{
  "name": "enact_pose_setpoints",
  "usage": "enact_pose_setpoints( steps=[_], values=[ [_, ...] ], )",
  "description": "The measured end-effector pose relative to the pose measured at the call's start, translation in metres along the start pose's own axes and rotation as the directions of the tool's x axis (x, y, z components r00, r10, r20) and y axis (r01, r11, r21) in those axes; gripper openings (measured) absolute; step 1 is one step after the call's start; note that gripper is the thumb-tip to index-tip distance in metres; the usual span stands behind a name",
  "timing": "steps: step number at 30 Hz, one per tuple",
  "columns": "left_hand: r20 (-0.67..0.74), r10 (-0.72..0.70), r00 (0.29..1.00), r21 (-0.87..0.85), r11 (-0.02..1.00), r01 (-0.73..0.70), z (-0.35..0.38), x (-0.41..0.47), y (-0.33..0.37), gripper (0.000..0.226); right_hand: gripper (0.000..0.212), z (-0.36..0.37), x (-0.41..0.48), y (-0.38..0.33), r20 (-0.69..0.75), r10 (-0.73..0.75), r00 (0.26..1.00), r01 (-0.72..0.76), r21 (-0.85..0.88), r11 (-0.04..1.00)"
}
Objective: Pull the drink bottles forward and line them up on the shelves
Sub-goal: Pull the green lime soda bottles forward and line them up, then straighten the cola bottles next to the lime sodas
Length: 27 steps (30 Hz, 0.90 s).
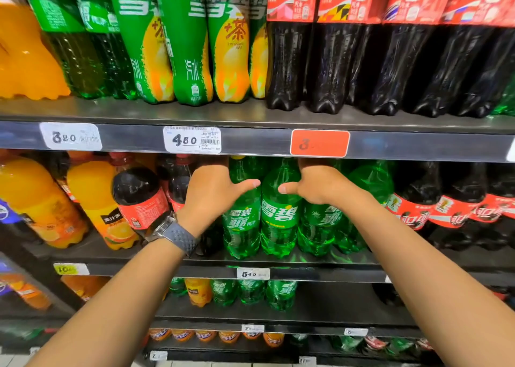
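While the shelving (264,143) fills the whole view, its upper shelf (195,112) carries the tallest stock: orange bottles (25,59) at the left, tall green bottles (189,59) in the middle and tall cola bottles (328,68) at the right, all upright near the front edge.

On the middle shelf (306,260) below stand orange juice bottles (36,199), which lean to the left. A round cola bottle (139,196) tilts beside them, and more cola bottles (418,199) stand at the right. Between these, the green drink bottles (278,221) stand upright in a tight cluster, close to the shelf's front edge.

Both bare forearms reach up from below into that cluster. The left hand (214,191) sits at the cluster's left side, its thumb laid across the shoulder of the leftmost green bottle. The right hand (317,185) sits at the right side, its thumb pointing at the middle bottle's shoulder. The fingers of both hands run back under the rail and out of sight, so I cannot tell whether the hands grip anything.

A grey-strapped watch (172,231) sits on the left wrist. A white price tag (192,139) and a red tag (320,143) hang on the rail above the hands.
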<state>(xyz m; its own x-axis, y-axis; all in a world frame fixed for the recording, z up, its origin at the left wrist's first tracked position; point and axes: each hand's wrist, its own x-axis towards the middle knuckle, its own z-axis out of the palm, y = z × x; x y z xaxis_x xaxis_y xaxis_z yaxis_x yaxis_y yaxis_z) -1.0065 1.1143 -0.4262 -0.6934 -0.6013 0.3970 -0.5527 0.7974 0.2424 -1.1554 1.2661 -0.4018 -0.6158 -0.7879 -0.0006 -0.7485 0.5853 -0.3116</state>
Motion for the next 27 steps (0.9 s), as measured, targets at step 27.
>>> enact_pose_setpoints(
  steps=[27],
  values=[
    [-0.022, -0.078, 0.997, -0.255, 0.964, 0.07, -0.018, -0.013, -0.02, 0.04, 0.054, 0.011, -0.008, -0.002, -0.23, -0.009, 0.973, 0.025, 0.067, 0.997]
  ],
)
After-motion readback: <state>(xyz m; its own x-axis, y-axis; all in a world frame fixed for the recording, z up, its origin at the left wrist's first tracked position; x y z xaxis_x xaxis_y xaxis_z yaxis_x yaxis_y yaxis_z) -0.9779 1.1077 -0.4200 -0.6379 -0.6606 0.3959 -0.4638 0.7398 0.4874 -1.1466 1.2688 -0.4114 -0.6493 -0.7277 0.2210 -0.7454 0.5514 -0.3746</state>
